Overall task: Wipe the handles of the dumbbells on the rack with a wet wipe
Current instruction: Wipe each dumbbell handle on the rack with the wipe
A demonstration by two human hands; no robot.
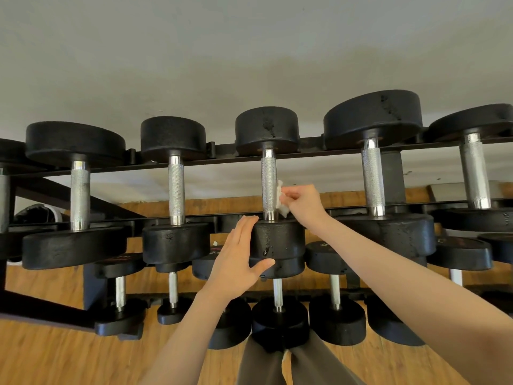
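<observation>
Black dumbbells with knurled silver handles lie across the top tier of a black rack. My right hand pinches a crumpled white wet wipe against the right side of the middle dumbbell's handle. My left hand lies flat with straight fingers against the left side of that dumbbell's near weight head. Neighbouring handles stand to the left and to the right.
A lower tier holds several smaller dumbbells below my arms. A grey wall rises behind the rack and a wooden floor lies beneath. A small white scrap sits near the second dumbbell's head.
</observation>
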